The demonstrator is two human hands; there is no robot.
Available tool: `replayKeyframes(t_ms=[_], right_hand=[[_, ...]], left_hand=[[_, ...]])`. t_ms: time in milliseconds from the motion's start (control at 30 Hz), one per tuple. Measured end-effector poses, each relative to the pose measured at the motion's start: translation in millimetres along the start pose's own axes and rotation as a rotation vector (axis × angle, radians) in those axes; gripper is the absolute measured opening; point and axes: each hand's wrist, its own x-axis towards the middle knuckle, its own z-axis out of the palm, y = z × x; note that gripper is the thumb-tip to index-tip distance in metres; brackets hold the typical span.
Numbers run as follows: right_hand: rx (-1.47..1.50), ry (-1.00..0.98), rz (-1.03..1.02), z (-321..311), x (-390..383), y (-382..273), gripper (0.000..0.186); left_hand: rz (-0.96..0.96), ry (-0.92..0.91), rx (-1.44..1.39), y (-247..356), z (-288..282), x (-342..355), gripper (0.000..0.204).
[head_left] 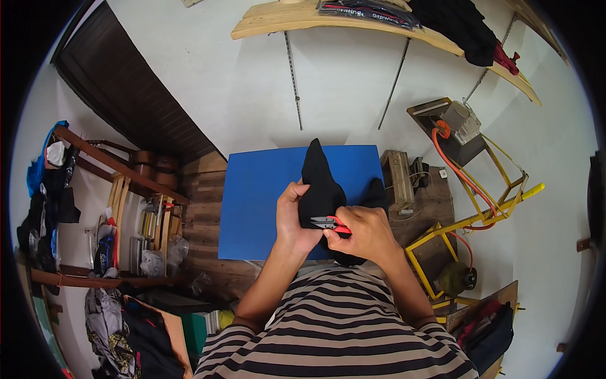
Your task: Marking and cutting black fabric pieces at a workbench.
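Observation:
A piece of black cloth is held up over a blue tabletop, its pointed end toward the far side. My left hand grips the cloth along its left edge, thumb on top. In my right hand is a pair of thread snips with red handles and grey blades. The blades point left and lie across the cloth, close to my left palm. Whether they touch a thread is too small to tell. More black cloth shows beyond my right hand, and some hangs below it.
A wooden crate stands right of the table. Further right are a yellow metal frame with an orange hose and a green gas cylinder. Shelving with clothes and bags lines the left. A wooden wall shelf holds packaged items and dark cloth.

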Motion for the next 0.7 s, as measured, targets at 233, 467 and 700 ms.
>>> replayKeyframes(t_ms=[233,467,700], right_hand=[[-0.038,-0.028,-0.032,0,-1,1,0.032],[-0.016,-0.044,-0.024,4,-6,4,0.031],[0.160,0.065,0.056,10,-10,3,0.036]], left_hand=[[-0.013,0.036,-0.031,0,4,-1,0.030],[-0.019,0.020,-0.040,1,2,-2,0.030],[0.008,0.007,-0.051,4,5,-5,0.028]])
